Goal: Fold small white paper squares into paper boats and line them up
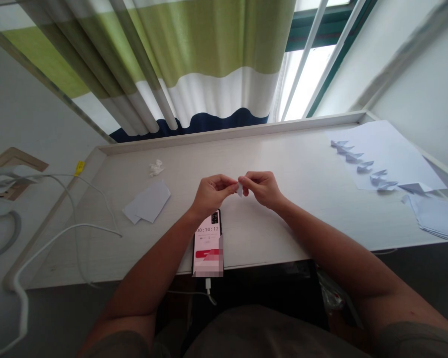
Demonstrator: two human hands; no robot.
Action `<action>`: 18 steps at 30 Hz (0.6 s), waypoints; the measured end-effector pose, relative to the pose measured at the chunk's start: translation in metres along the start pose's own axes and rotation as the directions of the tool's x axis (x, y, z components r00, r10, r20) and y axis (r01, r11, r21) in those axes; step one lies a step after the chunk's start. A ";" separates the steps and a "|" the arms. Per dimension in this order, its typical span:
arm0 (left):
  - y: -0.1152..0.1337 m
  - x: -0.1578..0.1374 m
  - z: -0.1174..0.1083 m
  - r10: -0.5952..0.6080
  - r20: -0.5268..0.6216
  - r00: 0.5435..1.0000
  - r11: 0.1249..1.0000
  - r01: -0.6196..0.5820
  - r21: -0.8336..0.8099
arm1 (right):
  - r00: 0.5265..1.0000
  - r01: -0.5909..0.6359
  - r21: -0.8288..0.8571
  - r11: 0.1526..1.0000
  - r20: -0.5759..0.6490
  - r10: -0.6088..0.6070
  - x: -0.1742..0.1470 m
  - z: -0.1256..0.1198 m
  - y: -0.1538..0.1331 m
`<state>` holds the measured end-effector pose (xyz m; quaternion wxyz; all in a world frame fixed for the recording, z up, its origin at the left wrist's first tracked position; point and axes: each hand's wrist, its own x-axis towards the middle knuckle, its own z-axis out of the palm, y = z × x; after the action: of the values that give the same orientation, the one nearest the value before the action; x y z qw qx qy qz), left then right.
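Currently | small white paper: between left hand and right hand | hands: both pinching it

likely a home: white desk beside a window with striped curtain

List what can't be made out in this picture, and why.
In the head view:
Small paper: its full shape, hidden by the left hand and right hand.
Phone: part of the lower screen, masked by pixelation.
Paper stack: right end, cut off by the picture's edge.
Curtain: top, cut off likewise.
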<state>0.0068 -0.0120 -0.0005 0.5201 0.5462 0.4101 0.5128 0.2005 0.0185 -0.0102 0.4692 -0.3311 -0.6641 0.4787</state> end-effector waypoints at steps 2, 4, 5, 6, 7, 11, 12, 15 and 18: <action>-0.001 0.000 0.001 -0.005 -0.006 1.000 1.000 0.005 -0.008 | 1.000 0.002 0.005 1.000 0.004 -0.002 0.000 0.001 0.000; -0.001 0.001 0.000 -0.012 -0.029 1.000 1.000 0.013 0.004 | 0.999 -0.020 0.060 0.998 0.039 0.018 0.002 0.001 0.002; -0.001 0.001 0.000 -0.012 -0.046 0.999 1.000 0.013 0.012 | 0.998 -0.044 0.107 0.993 0.057 0.038 0.003 0.001 0.003; -0.001 0.002 -0.001 -0.009 -0.065 0.998 1.000 0.010 0.022 | 0.996 -0.073 0.158 0.985 0.070 0.062 0.003 0.000 0.004; 0.000 0.003 -0.002 -0.002 -0.083 0.997 0.999 0.004 0.033 | 0.993 -0.101 0.205 0.974 0.078 0.087 0.004 0.000 0.006; 0.000 0.003 -0.003 0.040 -0.132 0.990 0.997 -0.030 0.072 | 0.990 -0.129 0.221 0.967 0.090 0.111 0.004 0.001 0.009; 0.000 0.003 -0.003 0.048 -0.141 0.989 0.996 -0.037 0.084 | 0.990 -0.118 0.208 0.971 0.095 0.100 0.003 0.002 0.009; -0.003 0.003 -0.001 0.079 -0.170 0.982 0.992 -0.061 0.111 | 0.990 -0.121 0.212 0.970 0.102 0.101 0.002 0.006 0.012; -0.006 0.004 0.000 0.101 -0.186 0.977 0.989 -0.078 0.125 | 0.978 -0.166 0.167 0.972 0.154 0.141 0.001 0.007 0.014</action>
<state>0.0078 -0.0074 -0.0062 0.4215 0.5417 0.4627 0.5611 0.1932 0.0218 -0.0235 0.4103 -0.3032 -0.6224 0.5936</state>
